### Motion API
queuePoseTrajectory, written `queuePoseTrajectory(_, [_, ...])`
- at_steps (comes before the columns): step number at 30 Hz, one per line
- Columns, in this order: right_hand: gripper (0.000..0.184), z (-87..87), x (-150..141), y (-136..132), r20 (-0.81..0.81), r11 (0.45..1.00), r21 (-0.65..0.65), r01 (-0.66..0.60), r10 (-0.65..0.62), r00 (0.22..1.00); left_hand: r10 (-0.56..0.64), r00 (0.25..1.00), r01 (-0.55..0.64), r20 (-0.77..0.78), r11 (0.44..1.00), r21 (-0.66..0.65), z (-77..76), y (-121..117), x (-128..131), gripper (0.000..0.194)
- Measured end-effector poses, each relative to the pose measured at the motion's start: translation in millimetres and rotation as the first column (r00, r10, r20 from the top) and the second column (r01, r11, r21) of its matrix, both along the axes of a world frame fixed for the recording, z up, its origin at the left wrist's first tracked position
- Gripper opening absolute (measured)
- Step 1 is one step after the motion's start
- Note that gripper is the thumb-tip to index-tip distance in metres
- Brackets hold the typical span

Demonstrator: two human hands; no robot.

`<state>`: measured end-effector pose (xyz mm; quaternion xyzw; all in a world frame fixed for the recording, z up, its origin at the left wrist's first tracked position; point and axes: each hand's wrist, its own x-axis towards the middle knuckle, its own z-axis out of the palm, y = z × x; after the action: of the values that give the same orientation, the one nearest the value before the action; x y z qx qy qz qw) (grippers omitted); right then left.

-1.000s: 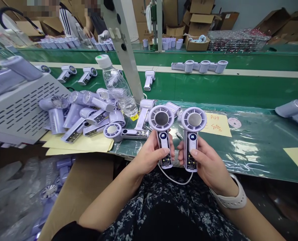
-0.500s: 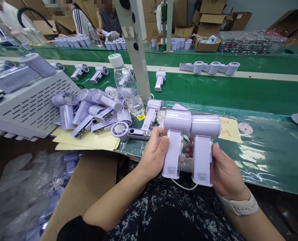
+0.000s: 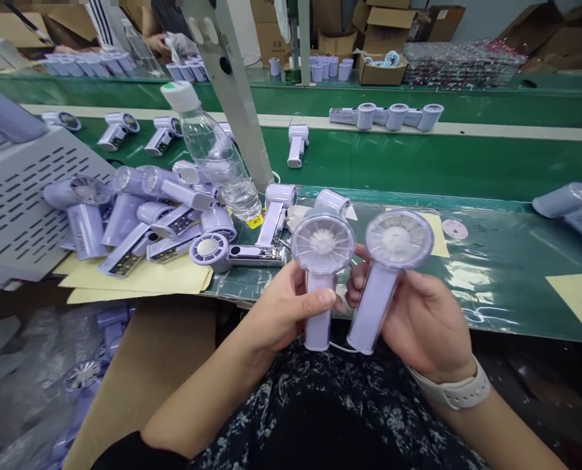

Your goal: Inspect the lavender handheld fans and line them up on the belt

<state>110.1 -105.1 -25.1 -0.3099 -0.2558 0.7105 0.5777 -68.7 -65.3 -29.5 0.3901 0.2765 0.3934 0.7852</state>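
Note:
My left hand [image 3: 284, 307] is wrapped round the handle of a lilac handheld fan [image 3: 321, 261], held upright with its clear round grille facing me. My right hand [image 3: 421, 320] grips the handle of a second lilac fan [image 3: 391, 261], tilted slightly to the right, grille also facing me. Both fans hover just over the near edge of the green workbench [image 3: 496, 274], side by side and a little apart. A thin white cable [image 3: 342, 347] hangs below them over my lap.
A pile of several lilac fans [image 3: 149, 215] lies on yellow paper at the left beside a plastic water bottle [image 3: 213, 153] and a slanted metal post [image 3: 232, 78]. A perforated grey housing [image 3: 17, 202] stands far left. More fans ride the green conveyor [image 3: 393, 156]. A cardboard box [image 3: 144, 378] sits below.
I have kept turning both fans: a second ago their backs with lit displays faced me, then their sides, and now the clear front grilles face me. My view shifted slightly.

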Motion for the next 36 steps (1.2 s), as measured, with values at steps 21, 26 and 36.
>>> queuePoseTrajectory(21, [0.026,-0.7,5,-5,0.178,0.976,0.017,0.215,-0.215,0.96,0.054,0.998,-0.058,0.037,0.993,0.105,-0.3,2,-10,0.047])
queuePoseTrajectory(26, [0.027,-2.6,2,-1,0.216,0.971,0.027,0.237,-0.238,0.947,0.036,0.999,-0.038,0.027,0.997,0.075,-3.0,6,-5,0.06])
queuePoseTrajectory(36, [0.047,-5.5,27,-14,0.556,0.891,0.446,0.09,-0.354,0.752,0.196,0.952,-0.016,-0.235,0.8,0.6,4.5,10,-14,0.038])
